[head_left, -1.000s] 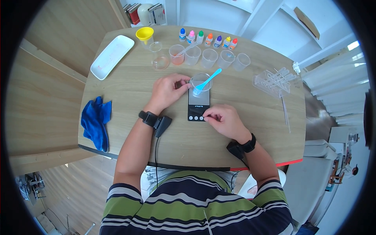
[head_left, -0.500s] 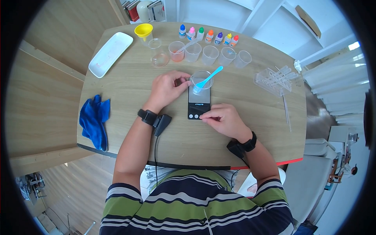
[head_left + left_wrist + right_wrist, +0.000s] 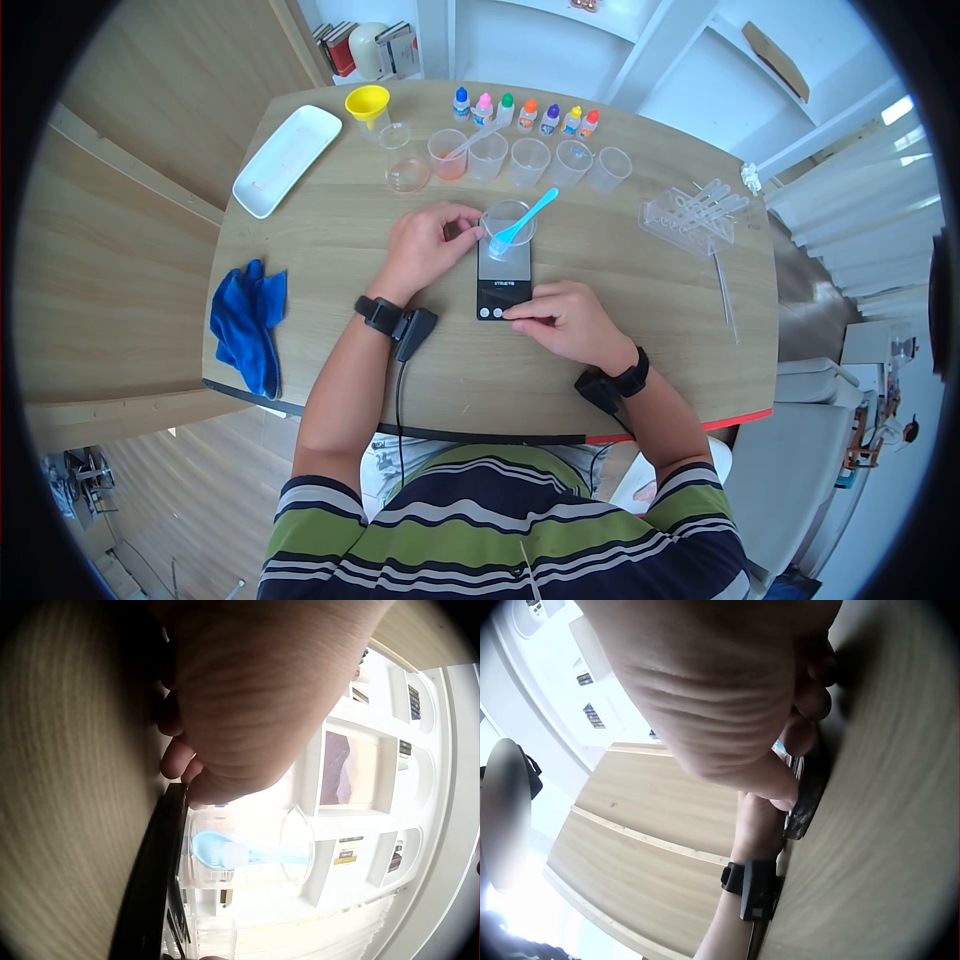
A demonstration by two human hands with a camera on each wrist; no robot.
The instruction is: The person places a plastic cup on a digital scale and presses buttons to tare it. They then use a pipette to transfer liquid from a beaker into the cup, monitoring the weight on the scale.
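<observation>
Two ends of one slim black scale (image 3: 505, 268) have a hand at them: the left hand (image 3: 430, 248) beside its far left edge, the right hand (image 3: 570, 318) at its near right corner. The scale lies flat on the wooden table (image 3: 340, 230), its long axis running straight away from the person. On its far end stands a clear cup (image 3: 505, 222), with a blue spoon (image 3: 530, 215) leaning in it, handle pointing away and to the right.

What counts most, as I judge it, is how the right hand lies to the round buttons (image 3: 498, 313) on the scale's near end. It is the nearer hand and reaches in from the right, across the long axis; the left hand is closer to the cup. Two buttons show, with the right hand's fingers just beside them.

Right thumb and forefinger are close together, but whether they press, pinch the corner or merely rest there, I cannot tell. Left thumb and fingers bend in narrowly at the scale's edge; grip or light touch, I cannot tell either.

The left wrist view adds the scale seen edge-on and the spoon's bowl low inside the cup. The right wrist view shows the thumb at the scale's corner, but not the cup. Only the head view plainly lays out the little bottles (image 3: 528, 115).
</observation>
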